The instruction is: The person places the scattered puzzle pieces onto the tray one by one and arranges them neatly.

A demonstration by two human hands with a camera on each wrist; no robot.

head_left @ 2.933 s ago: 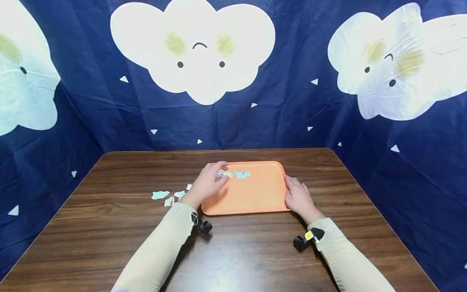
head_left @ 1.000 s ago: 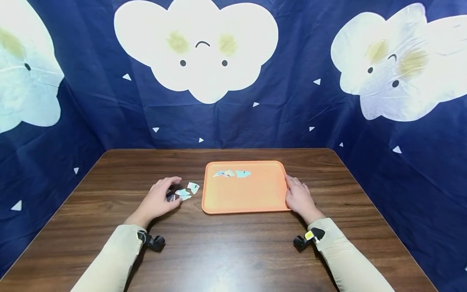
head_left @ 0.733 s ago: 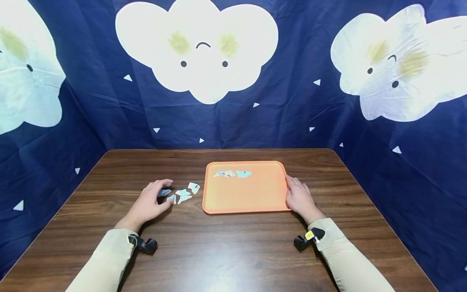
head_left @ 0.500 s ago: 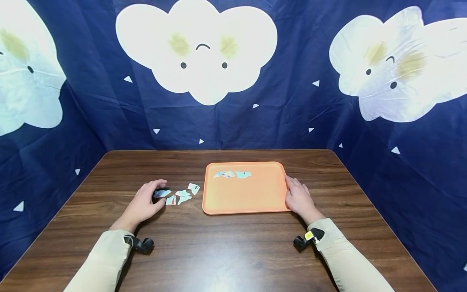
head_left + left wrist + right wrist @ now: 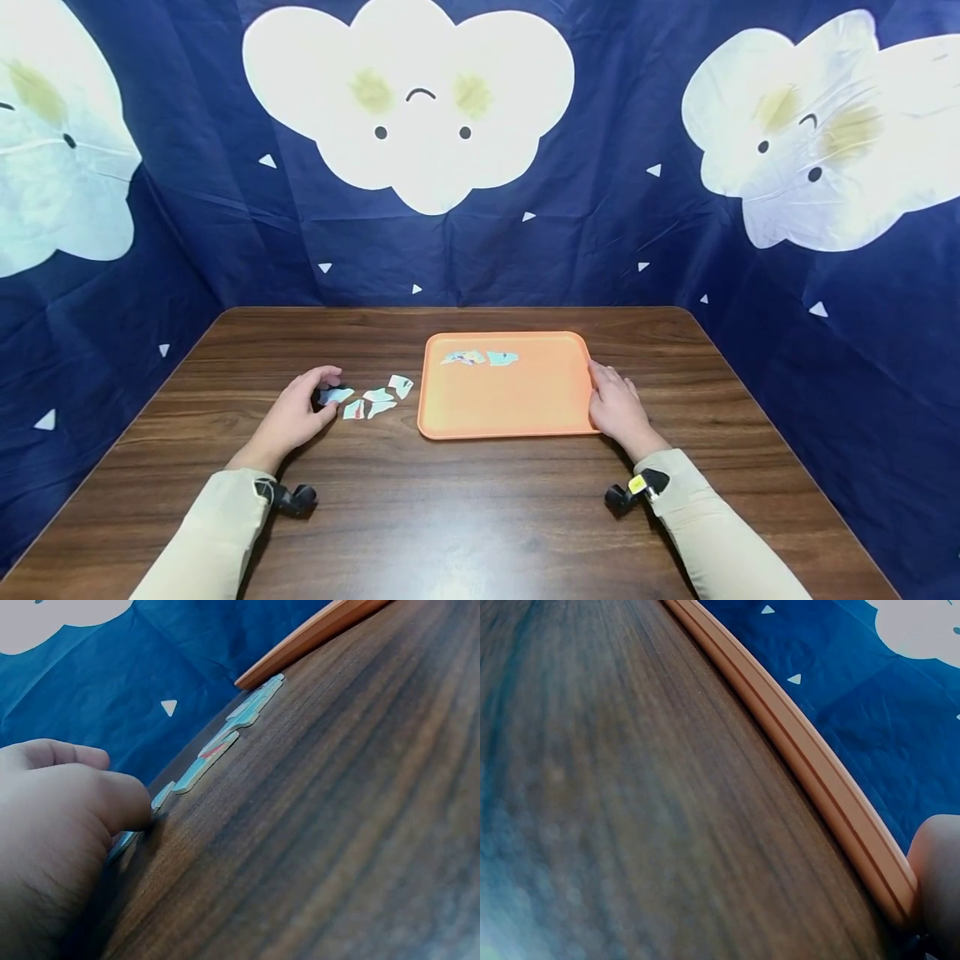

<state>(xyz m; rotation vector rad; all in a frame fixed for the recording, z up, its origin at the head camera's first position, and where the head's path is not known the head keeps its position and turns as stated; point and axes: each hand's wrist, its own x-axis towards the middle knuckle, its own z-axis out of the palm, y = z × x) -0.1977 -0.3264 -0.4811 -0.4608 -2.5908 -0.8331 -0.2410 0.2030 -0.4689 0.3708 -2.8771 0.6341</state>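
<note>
In the head view my left hand [image 5: 296,412] curves over a pale-blue puzzle piece [image 5: 337,395], the leftmost of a loose group on the table. Its index finger and thumb stand apart on either side of that piece; in the left wrist view the thumb [image 5: 124,799] is down by the tabletop and partly hides it. To the right lie several other pieces, one with a red mark [image 5: 354,409]. My right hand [image 5: 617,404] rests against the right edge of an orange tray [image 5: 510,408], fingers fairly straight along it. Inside the tray are a colourful piece [image 5: 465,357] and a light-blue piece [image 5: 502,358].
The wooden table [image 5: 465,517] reaches back to a dark blue cloth [image 5: 450,258] with white clouds. One white puzzle piece [image 5: 401,385] lies just left of the tray's rim. A small black camera is strapped to each wrist.
My left hand has moved from over the tray's left side back to the loose pieces, then left to the outermost one. The pieces inside the tray and my right hand stay in place.
</note>
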